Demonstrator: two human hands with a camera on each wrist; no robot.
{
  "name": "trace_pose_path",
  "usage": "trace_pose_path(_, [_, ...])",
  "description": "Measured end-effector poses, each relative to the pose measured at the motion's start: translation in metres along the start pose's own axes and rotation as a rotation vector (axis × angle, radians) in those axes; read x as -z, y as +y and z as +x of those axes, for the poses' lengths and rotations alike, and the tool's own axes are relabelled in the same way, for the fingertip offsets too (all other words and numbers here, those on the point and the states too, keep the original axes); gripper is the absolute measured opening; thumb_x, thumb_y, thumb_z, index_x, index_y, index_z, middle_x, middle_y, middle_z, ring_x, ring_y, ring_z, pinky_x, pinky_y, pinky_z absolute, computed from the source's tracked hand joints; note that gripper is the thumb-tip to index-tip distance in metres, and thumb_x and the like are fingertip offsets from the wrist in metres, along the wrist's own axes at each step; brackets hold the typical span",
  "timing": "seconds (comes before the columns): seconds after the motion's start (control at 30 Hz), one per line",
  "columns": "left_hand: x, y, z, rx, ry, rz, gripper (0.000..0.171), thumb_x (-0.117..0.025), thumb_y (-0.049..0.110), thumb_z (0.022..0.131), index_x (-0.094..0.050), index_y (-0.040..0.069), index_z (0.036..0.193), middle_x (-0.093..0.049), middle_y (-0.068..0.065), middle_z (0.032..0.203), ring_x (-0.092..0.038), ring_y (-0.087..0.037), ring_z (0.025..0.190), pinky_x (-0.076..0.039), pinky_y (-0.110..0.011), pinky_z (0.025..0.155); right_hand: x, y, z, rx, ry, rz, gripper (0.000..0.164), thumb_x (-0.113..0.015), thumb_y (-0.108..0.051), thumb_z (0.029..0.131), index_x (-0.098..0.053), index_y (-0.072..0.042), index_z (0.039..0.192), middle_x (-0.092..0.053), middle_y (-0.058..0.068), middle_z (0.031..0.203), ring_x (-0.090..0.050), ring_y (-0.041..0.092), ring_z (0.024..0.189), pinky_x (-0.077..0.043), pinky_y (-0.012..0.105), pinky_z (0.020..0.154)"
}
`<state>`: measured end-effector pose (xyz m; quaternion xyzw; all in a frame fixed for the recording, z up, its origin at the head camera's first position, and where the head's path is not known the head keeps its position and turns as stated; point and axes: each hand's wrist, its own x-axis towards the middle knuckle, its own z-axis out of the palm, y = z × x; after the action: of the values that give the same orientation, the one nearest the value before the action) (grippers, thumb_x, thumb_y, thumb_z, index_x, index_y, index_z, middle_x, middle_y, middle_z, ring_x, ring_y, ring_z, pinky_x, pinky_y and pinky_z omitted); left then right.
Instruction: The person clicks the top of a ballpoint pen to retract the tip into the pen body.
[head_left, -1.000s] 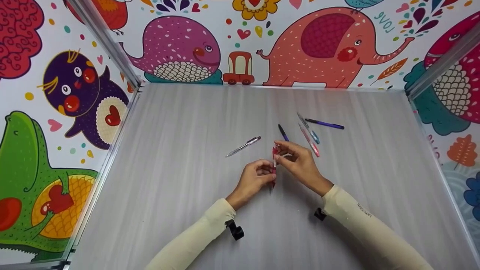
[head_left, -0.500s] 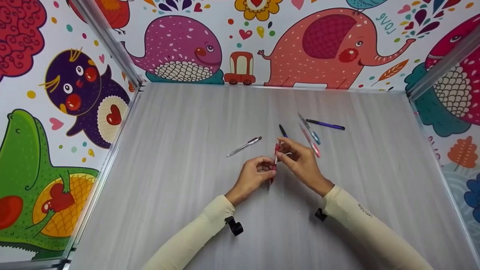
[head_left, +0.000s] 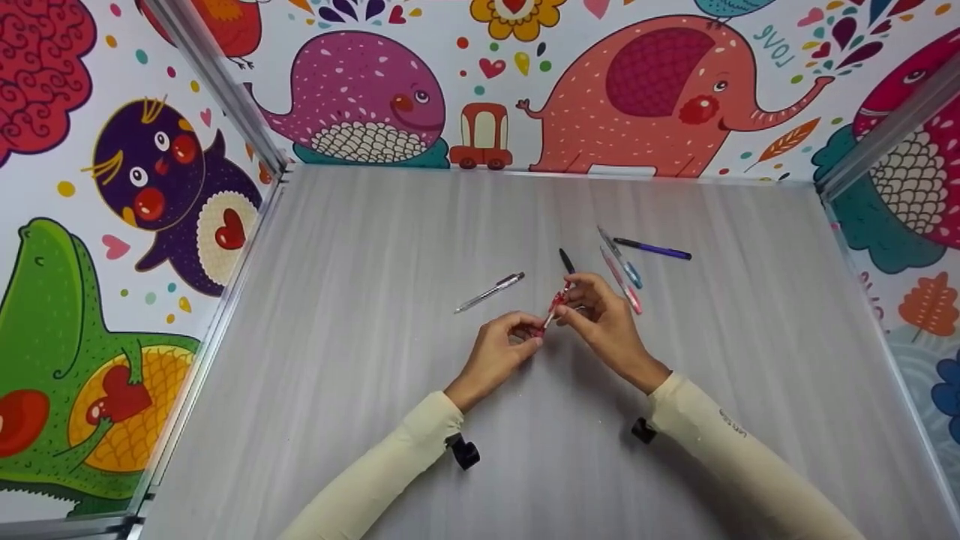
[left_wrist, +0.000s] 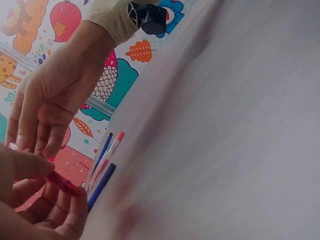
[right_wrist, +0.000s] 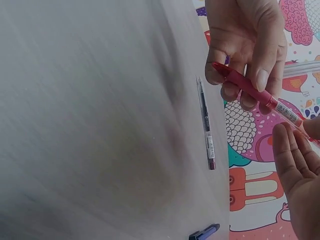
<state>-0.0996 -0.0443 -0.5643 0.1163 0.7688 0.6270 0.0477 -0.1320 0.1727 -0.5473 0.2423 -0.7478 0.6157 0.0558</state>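
Fingers of the left hand (head_left: 501,349) and the right hand (head_left: 606,322) are drawn narrow on one red pen (right_wrist: 272,102), which is held off the surface (head_left: 360,247), about midway between its left and right edges. The left thumb and fingers grip the red section near the point; the right ones pinch the clear, labelled barrel towards the other end. It looks light and stiff, its smooth barrel probably somewhat slippery, the clip end likely its most fragile part; the red section seems the surest hold. A clear pen (head_left: 489,292) lies between the left hand and the far edge. Just beyond the right hand is a dark-ended pen (head_left: 567,260), partly hidden by its fingers. Towards the far right corner lie a pink pen (head_left: 621,281), a pale blue pen (head_left: 621,259) and a blue pen (head_left: 652,248), close together; whether they touch is unclear.
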Motion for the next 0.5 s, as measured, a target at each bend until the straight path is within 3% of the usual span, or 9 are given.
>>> trace_pose_path(0.27, [0.0076, -0.0019, -0.0012, -0.079, 0.018, 0.114, 0.019, -0.078, -0.007, 0.097, -0.08, 0.001, 0.114, -0.075, -0.005, 0.105, -0.068, -0.013, 0.095, -0.06, -0.027, 0.081, 0.0015, 0.0023, -0.0022, -0.001, -0.011, 0.008, 0.036, -0.077, 0.006, 0.099, -0.063, 0.002, 0.132, -0.079, 0.016, 0.107, -0.079, 0.03, 0.089, -0.065, 0.03, 0.082])
trace_pose_path(0.5, [0.0108, -0.0081, -0.0011, -0.133, 0.053, 0.177, 0.018, -0.078, -0.008, 0.096, -0.08, 0.001, 0.111, -0.075, -0.007, 0.103, -0.07, -0.016, 0.093, -0.061, -0.03, 0.081, 0.0047, 0.0067, -0.0047, -0.003, -0.01, 0.001, 0.028, -0.078, 0.008, 0.097, -0.067, 0.006, 0.123, -0.079, 0.016, 0.104, -0.077, 0.036, 0.087, -0.064, 0.028, 0.081])
